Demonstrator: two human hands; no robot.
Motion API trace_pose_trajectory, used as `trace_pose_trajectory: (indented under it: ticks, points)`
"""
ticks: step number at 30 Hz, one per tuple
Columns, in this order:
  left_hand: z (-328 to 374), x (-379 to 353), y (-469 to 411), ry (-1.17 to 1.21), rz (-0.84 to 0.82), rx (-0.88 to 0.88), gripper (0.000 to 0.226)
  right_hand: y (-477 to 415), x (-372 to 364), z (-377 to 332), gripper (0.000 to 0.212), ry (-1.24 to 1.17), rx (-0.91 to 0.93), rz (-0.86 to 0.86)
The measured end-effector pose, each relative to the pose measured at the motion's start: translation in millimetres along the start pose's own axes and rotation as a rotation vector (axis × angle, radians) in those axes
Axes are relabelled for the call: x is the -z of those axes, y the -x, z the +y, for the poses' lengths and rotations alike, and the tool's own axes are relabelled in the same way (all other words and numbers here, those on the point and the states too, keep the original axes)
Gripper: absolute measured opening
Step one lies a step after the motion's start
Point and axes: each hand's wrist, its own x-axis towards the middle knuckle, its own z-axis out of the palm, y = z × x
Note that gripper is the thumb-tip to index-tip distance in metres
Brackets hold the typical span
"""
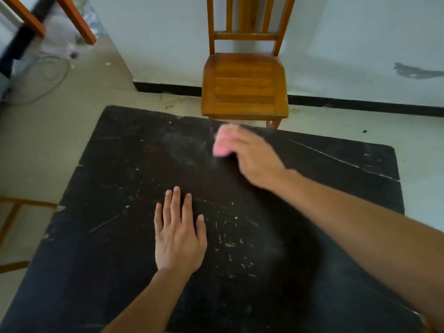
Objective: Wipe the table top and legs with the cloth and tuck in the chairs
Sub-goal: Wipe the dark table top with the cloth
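– Across the far half of the desk, near its back edge, that's where the pink cloth is?

– Yes. The right hand has its fingers curled over the cloth and presses it onto the black top. The left hand lies flat nearer the person, palm down, fingers straight, holding nothing.

– What could go wrong?

– The right hand is blurred, so I judge it a fast stroke. With the cloth this close to the edge, a long sweep could carry it over and drop it on the floor, or brush the dust onto the seat of the chair just beyond. The top is scratched and chipped at its rim, so the cloth may snag there. A hard push could also shift the desk; the flat left hand probably steadies it.

– And the count?

– One desk, one cloth, two hands. One chair in full view, facing the desk and not tucked in. A second wooden frame shows at the left edge, likely another chair, though I cannot tell for sure. Two slanted wooden legs show top left; what they belong to is out of view.

– Desk legs?

– Hidden.
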Motion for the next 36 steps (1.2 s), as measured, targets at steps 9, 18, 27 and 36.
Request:
trace_pose_trajectory:
  ticks: [9,18,27,36]
  points:
    - [-3.6,-4.3,-2.7,-0.033,0.006,-0.015,0.057,-48.4,34.6,80.3,0.018,0.084,-0.769,0.087]
    - [-4.1,-4.2,-4.0,-0.032,-0.012,-0.023,0.058,1.5,8.6,50.6,0.054,0.257,-0.596,0.077]
    - [-5.1,1.7,-7.7,0.031,-0.114,-0.055,0.058,102.2,57.4,-4.7,0.044,0.165,-0.940,0.305]
    - [-44.0,40.4,0.8,0.113,-0.332,-0.391,0.057,242.9,-30.3,-215.2,0.043,0.068,-1.137,0.345]
